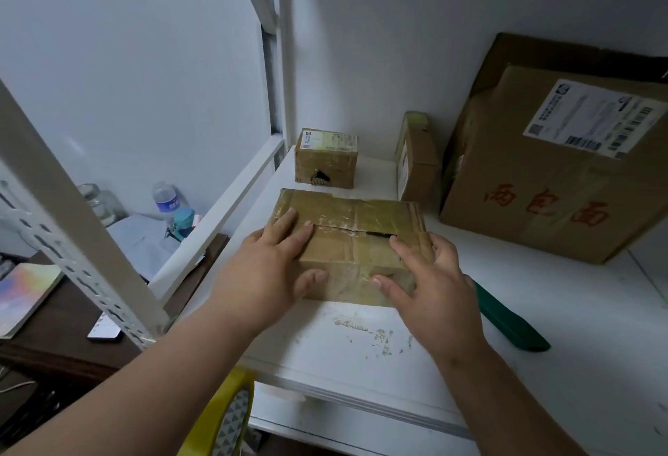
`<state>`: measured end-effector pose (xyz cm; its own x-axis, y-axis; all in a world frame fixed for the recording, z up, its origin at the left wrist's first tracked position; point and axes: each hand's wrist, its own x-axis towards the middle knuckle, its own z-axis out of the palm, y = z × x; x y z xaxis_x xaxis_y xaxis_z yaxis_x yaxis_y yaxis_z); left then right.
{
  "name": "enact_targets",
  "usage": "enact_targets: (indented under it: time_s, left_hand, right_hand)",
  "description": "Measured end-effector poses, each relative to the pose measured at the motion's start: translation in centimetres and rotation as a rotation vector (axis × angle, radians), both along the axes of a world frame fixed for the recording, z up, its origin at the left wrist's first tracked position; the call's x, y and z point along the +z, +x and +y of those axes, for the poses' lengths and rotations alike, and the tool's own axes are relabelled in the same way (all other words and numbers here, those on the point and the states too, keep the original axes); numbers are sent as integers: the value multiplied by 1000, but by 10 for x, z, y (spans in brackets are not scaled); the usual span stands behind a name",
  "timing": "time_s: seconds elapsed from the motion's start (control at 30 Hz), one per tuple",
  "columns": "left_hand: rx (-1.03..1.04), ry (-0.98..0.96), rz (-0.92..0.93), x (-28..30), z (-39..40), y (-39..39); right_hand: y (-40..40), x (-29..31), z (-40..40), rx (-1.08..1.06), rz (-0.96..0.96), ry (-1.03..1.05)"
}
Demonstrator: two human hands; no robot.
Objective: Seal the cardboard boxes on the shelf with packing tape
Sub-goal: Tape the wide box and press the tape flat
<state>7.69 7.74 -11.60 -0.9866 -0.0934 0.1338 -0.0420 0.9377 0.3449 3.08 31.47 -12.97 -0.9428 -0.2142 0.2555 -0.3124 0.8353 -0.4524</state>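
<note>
Cardboard boxes stand on a white painted shelf board (361, 347), four in all. Largest is the big brown corrugated carton (553, 180) at the far right, tilted against the wall, with a white shipping label on top and red characters on its front face. Next in size is the flat rectangular box (347, 217) near the middle of the board, its top glossy with wrinkled, yellowish tape and its centre seam split, with a dark gap toward the right. Behind it, a slim brown box (417, 162) stands on edge just beside the big carton, and a small cube-shaped box (325, 159) with a label on top and a torn hole in its front sits far left, near the white metal upright.

Both hands lie on the flat box. The left hand (274, 264) is spread flat, fingers straight across the top left, thumb against the near side. The right hand (430, 274) is likewise open, fingers straight over the near right corner, grasping nothing.

A green plastic handle-like object (509, 321) lies on the board right of the right hand. A roll of yellowish packing tape (220, 416) shows at the near edge, below the left forearm. The board's paint is scuffed and scraped near the front. Grey-white walls close in the shelf.
</note>
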Motion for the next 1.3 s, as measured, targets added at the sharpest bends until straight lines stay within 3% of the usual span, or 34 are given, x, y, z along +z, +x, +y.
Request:
enact_targets:
  time_s: [0.17, 0.33, 0.57, 0.7, 0.77, 0.83, 0.9, 0.97, 1.0, 1.07, 1.13, 1.3]
  left_hand:
    - [14, 38, 11, 3, 1, 0]
    - [15, 21, 26, 3, 1, 0]
    - [-26, 2, 32, 0, -4, -3]
    - [1, 299, 56, -6, -22, 10]
    - [83, 430, 108, -11, -28, 23]
    - [171, 453, 128, -13, -28, 35]
    - [246, 392, 94, -15, -32, 45]
    - [278, 315, 0, -17, -40, 54]
    - [279, 274, -59, -19, -44, 57]
    - [251, 158, -178, -24, -53, 61]
    - [199, 68, -264, -26, -56, 60]
    - [123, -55, -339, -31, -62, 50]
  right_hand:
    - [-3, 2, 4, 31, -102, 10]
    - [-5, -6, -1, -3, 70, -17]
    - [-8, -8, 1, 43, 44, -37]
    - [0, -5, 1, -45, 83, 113]
    - [20, -1, -9, -117, 232, -53]
    - [46, -3, -29, -31, 260, -231]
    - [75, -2, -55, 142, -139, -310]
    - [103, -1, -80, 309, -629, -200]
    - [113, -3, -91, 377, -759, -123]
    - [126, -16, -108, 435, -962, -86]
    - [134, -28, -119, 376, -1126, -244]
    - [149, -41, -145, 301, -1273, -625]
